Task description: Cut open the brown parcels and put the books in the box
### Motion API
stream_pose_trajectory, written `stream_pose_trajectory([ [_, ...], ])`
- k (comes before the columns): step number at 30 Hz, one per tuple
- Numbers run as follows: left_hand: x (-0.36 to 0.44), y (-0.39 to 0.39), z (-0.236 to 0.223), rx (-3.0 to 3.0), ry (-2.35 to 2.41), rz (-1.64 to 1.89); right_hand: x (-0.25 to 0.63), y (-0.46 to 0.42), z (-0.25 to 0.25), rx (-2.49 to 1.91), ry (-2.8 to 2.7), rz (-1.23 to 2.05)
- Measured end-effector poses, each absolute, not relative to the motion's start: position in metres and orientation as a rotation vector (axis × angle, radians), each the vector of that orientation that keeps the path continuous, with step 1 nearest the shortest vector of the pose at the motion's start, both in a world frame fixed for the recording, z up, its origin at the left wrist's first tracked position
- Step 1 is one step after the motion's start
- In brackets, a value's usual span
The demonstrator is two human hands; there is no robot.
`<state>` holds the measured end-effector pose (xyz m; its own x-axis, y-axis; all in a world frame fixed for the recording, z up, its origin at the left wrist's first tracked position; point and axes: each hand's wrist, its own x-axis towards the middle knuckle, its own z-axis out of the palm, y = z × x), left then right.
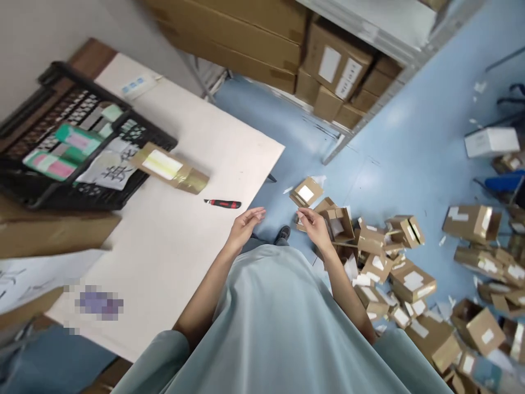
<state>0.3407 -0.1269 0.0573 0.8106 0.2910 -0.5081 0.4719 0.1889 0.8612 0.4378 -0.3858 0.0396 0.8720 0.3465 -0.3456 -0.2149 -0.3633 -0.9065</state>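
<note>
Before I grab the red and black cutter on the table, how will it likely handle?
The cutter will probably feel stiff, since its handle looks straight and solid. It's likely light, being slim and much smaller than the taped carton nearby. Pushed, it may slide rather than roll, as it lies flat on the smooth-looking table.

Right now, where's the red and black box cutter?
In the head view, the box cutter lies on the white table, left of centre, between the taped cardboard box and the person's left hand.
</note>
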Motion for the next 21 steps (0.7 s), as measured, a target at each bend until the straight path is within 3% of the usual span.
stream_pose_trajectory([
  [10, 0.238, -0.019, 0.053, 1.131, 0.934, 0.240, 0.450, -0.203, 0.046, -1.933, -0.553, 0.855],
  [21, 0.183, 0.069, 0.025, 1.027, 1.091, 0.393, 0.461, -0.024, -0.005, -1.979, -0.712, 0.859],
])
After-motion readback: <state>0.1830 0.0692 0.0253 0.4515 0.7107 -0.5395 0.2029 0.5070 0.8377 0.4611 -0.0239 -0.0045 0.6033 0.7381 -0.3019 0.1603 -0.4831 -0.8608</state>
